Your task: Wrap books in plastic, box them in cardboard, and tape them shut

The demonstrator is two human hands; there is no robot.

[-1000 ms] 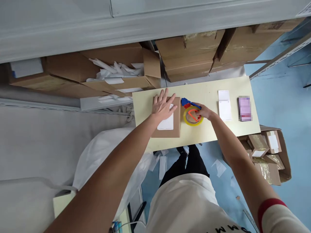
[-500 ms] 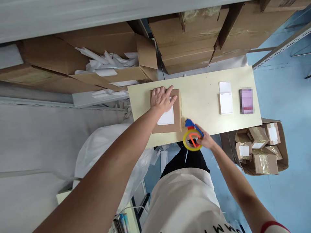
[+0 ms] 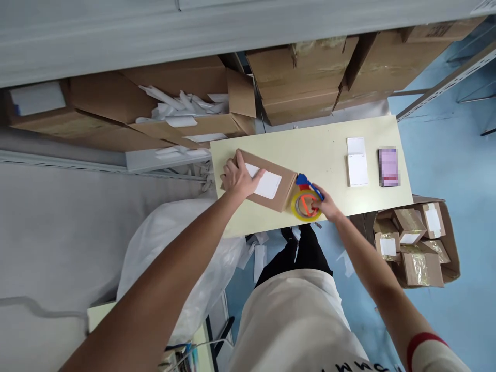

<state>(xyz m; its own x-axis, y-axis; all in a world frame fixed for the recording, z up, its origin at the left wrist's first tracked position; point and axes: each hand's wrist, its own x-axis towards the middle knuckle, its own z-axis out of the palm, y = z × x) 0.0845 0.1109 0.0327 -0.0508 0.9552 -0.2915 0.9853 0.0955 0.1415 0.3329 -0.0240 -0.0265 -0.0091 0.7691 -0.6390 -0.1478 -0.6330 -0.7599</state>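
A brown cardboard box [image 3: 267,159] with a white label [image 3: 271,184] lies turned at an angle on the cream table. My left hand [image 3: 237,175] grips its left end, fingers curled over the edge and thumb across the label. Wrapped around the handle of a tape dispenser [image 3: 304,181] is my right hand [image 3: 325,203]. The dispenser has a blue head, an orange hub and a yellowish roll of tape. Its head is right by the box's right end; whether tape joins them I cannot tell.
A pad of white labels [image 3: 357,169] and a blurred purple item [image 3: 388,166] lie on the table's right part. An open carton [image 3: 451,248] of several small taped boxes stands below right. Large cartons [image 3: 298,106] line the back under a grey shelf beam [image 3: 232,31].
The box has turned clockwise, its right end swinging nearer me. My left hand has gone from lying flat on top to gripping the left end. The dispenser has moved slightly up.
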